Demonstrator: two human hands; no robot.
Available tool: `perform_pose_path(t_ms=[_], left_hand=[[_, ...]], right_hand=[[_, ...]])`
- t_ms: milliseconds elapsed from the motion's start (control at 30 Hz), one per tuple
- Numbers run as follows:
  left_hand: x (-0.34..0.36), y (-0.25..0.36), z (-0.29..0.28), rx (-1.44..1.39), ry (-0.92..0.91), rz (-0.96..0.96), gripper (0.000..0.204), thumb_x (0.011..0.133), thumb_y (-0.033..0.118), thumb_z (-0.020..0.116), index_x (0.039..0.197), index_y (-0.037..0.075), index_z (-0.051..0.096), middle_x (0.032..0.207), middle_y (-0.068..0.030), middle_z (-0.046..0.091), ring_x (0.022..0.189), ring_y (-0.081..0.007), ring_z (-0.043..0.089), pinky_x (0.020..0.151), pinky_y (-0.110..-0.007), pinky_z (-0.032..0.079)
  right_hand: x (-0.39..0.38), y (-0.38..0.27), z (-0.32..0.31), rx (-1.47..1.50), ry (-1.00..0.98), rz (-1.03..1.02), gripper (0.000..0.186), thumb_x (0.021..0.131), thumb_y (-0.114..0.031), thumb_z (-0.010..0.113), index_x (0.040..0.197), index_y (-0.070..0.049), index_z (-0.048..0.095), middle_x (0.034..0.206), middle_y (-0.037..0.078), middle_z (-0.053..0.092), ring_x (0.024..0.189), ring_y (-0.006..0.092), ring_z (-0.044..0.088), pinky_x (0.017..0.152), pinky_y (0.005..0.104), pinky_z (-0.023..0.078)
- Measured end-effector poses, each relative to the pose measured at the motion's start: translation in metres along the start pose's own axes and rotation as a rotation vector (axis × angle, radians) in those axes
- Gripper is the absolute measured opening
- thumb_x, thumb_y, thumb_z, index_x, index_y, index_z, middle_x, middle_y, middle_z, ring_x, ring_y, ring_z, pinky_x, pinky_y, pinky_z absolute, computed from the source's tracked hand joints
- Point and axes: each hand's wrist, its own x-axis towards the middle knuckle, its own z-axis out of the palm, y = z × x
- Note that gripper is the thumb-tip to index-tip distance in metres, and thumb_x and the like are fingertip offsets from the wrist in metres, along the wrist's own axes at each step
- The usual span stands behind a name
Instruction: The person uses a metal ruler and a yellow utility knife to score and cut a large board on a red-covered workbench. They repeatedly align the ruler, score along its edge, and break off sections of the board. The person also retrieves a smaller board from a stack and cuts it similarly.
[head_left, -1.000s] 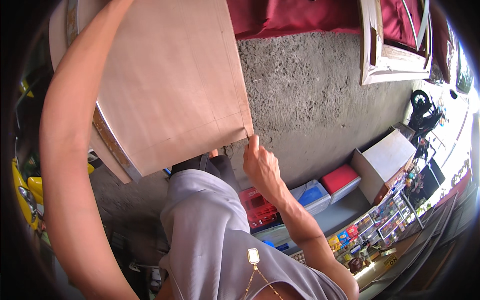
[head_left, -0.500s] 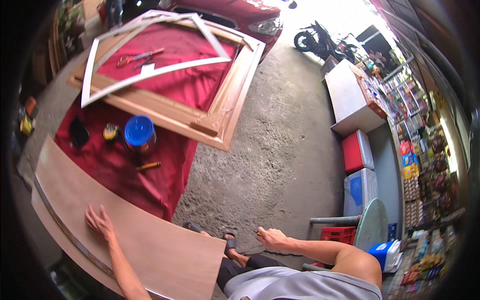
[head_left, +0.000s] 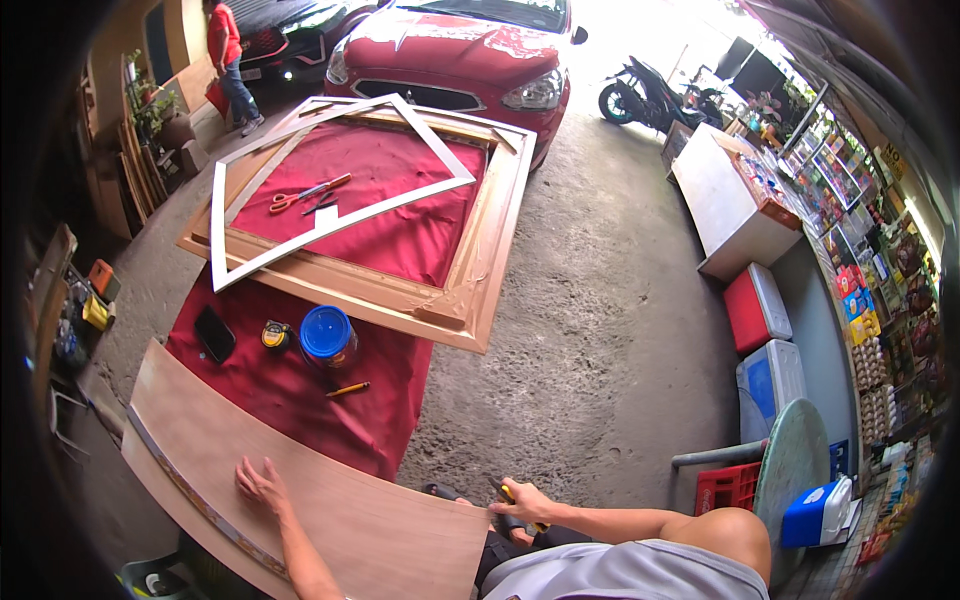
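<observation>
My left hand (head_left: 262, 484) rests with fingers apart on a thin plywood sheet (head_left: 370, 510), beside a long metal straightedge (head_left: 215, 510) along its left side. My right hand (head_left: 525, 500) grips a yellow-and-black utility knife (head_left: 508, 492) just off the sheet's right corner. Beyond the sheet, a red cloth (head_left: 260, 410) holds a black phone (head_left: 214, 335), a tape measure (head_left: 275, 334), a blue-lidded can (head_left: 326, 332) and a yellow marking tool (head_left: 348, 389). Farther away lie a wooden frame (head_left: 460, 300), a white angular frame (head_left: 216, 230) and orange-handled scissors (head_left: 292, 200).
A red car (head_left: 450, 55) stands beyond the frames, with a person in red (head_left: 225, 40) at upper left and a motorcycle (head_left: 640, 95) at upper right. On the right are a white counter (head_left: 715, 190), coolers (head_left: 750, 310), a red crate (head_left: 725, 488) and a round tabletop (head_left: 795, 460).
The view has swung up from the sheet's edge to show the frames, car and person. My left hand has come into view on the sheet; my right hand with the knife has left the edge.
</observation>
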Motion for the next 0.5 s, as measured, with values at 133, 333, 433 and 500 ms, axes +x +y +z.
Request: perform_pose_path(t_ms=[133,333,433,500], left_hand=[[0.001,-0.004,0.005,0.011,0.013,0.018,0.054,0.092,0.05,0.057,0.133,0.015,0.055,0.136,-0.0142,0.049,0.126,-0.0344,0.045,0.105,-0.051,0.034],[0.003,0.0,-0.002,0.027,-0.06,0.023,0.056,0.092,0.05,0.057,0.136,0.016,0.052,0.141,-0.0148,0.046,0.13,-0.0342,0.042,0.107,-0.052,0.033],[0.011,0.004,-0.014,0.036,-0.182,-0.02,0.059,0.092,0.05,0.056,0.137,0.012,0.051,0.14,-0.0166,0.048,0.129,-0.0349,0.044,0.108,-0.05,0.033],[0.009,0.001,-0.028,-0.241,-0.24,-0.09,0.061,0.092,0.051,0.056,0.136,0.008,0.051,0.137,-0.0181,0.051,0.128,-0.0351,0.045,0.108,-0.048,0.034]], right_hand=[[0.005,-0.016,0.001,0.144,-0.121,0.109,0.053,0.085,-0.046,0.072,0.102,-0.002,0.048,0.078,0.018,0.064,0.07,0.0276,0.064,0.063,0.0426,0.05],[0.006,-0.019,0.005,0.192,-0.192,-0.031,0.049,0.082,-0.036,0.076,0.104,-0.003,0.047,0.078,0.016,0.066,0.068,0.025,0.066,0.062,0.0408,0.051],[0.01,-0.012,0.014,0.131,-0.174,-0.056,0.051,0.078,-0.029,0.078,0.11,-0.004,0.047,0.082,0.019,0.067,0.072,0.0314,0.067,0.065,0.0423,0.052],[0.013,-0.008,0.021,0.166,-0.197,-0.006,0.052,0.076,-0.026,0.078,0.113,-0.006,0.047,0.085,0.021,0.067,0.076,0.0357,0.067,0.067,0.0447,0.052]])
